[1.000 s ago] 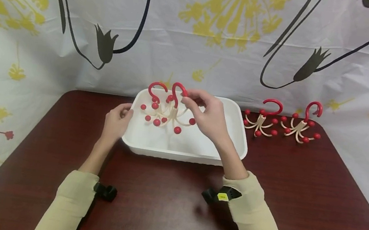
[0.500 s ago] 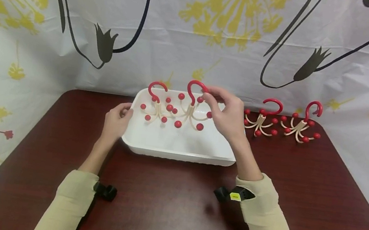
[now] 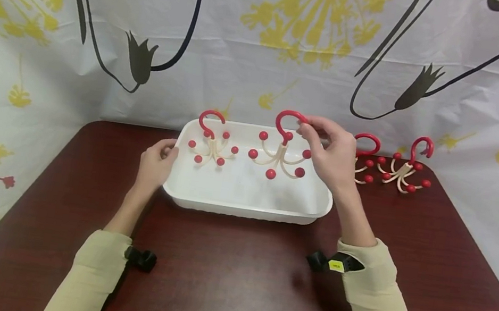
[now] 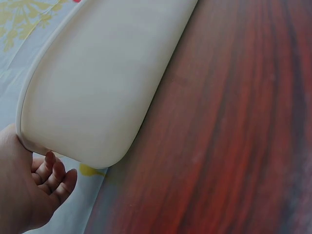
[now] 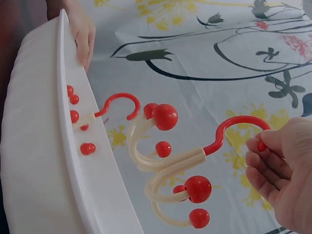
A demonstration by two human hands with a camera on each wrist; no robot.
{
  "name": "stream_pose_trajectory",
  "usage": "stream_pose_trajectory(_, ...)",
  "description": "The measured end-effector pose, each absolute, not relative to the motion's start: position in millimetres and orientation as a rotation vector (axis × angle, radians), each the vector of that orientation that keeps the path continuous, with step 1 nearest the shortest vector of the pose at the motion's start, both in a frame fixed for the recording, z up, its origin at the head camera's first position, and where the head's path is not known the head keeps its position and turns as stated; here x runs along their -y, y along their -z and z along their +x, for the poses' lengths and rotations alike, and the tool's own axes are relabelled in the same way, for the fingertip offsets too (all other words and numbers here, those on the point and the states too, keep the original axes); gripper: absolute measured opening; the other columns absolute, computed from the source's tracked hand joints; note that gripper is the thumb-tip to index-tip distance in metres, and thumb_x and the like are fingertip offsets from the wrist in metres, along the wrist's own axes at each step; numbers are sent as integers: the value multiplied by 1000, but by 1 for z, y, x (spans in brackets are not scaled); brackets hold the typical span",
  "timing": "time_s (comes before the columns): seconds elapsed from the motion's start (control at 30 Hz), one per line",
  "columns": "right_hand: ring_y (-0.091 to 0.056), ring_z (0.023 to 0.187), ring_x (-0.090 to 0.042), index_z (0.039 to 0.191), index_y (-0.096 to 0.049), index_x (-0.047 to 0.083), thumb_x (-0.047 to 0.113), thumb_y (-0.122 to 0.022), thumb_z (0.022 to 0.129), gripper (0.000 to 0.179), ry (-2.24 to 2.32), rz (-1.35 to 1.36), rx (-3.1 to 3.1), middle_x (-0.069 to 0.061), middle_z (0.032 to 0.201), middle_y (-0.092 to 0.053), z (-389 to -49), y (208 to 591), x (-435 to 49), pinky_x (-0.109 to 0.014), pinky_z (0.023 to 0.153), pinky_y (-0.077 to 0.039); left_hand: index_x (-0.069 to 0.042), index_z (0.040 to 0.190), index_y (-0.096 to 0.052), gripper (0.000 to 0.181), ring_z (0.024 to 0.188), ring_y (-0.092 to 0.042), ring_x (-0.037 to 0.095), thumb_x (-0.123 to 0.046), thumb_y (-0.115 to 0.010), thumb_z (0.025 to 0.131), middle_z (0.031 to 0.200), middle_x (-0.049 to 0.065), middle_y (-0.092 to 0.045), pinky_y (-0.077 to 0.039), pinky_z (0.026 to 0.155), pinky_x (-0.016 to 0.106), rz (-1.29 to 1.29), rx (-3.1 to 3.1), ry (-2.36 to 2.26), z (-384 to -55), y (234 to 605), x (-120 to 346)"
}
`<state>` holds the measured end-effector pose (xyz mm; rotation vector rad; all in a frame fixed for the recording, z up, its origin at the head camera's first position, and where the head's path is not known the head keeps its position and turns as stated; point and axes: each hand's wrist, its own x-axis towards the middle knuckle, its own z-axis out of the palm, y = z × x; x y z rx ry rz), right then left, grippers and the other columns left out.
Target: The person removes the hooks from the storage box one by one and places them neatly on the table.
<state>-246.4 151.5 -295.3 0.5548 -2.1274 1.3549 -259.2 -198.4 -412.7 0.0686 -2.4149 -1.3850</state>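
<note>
My right hand (image 3: 333,154) pinches the tip of a red hook on a hook hanger (image 3: 281,152). This hanger has a cream stem and several curved cream arms tipped with red balls. It hangs upright over the white tray (image 3: 241,210); the right wrist view shows its ball-ended arms (image 5: 197,189) above the rim. A second hook hanger (image 3: 212,145) of the same kind stands inside the tray at the left, its red hook up. My left hand (image 3: 156,166) holds the tray's left end, fingers curled at the rim in the left wrist view.
Two more such hangers stand on the dark wooden table (image 3: 230,281) right of the tray: a nearer one (image 3: 366,165), partly hidden by my right hand, and a farther one (image 3: 403,170). A flower-patterned cloth (image 3: 262,71) hangs behind the table's back edge.
My right hand has moved right, carrying the hanger away from the one standing in the tray, and the two no longer overlap. My left hand stays at the tray's left end.
</note>
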Motion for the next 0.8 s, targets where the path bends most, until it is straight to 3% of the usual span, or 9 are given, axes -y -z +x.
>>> stream_pose_trajectory(0.37, -67, 81, -3, 108, -75, -3, 9, -71, 95, 19, -1330, 458, 2070, -15, 92, -74, -246, 290, -176, -19, 81, -52, 1, 130, -64, 35, 83, -58, 27, -19, -54, 103, 96, 18, -64, -44, 71, 29, 78, 2414, 1377, -261, 414, 197)
stream_pose_trajectory(0.8, -67, 83, -6, 110, -73, -5, 11, -69, 96, 21, -1321, 342, 2083, 3, 90, -73, -247, 292, -213, -17, 82, -52, 1, 130, -65, 35, 82, -58, 27, -18, -54, 103, 96, 19, -65, -44, 71, 29, 90, 2416, 1361, -261, 414, 197)
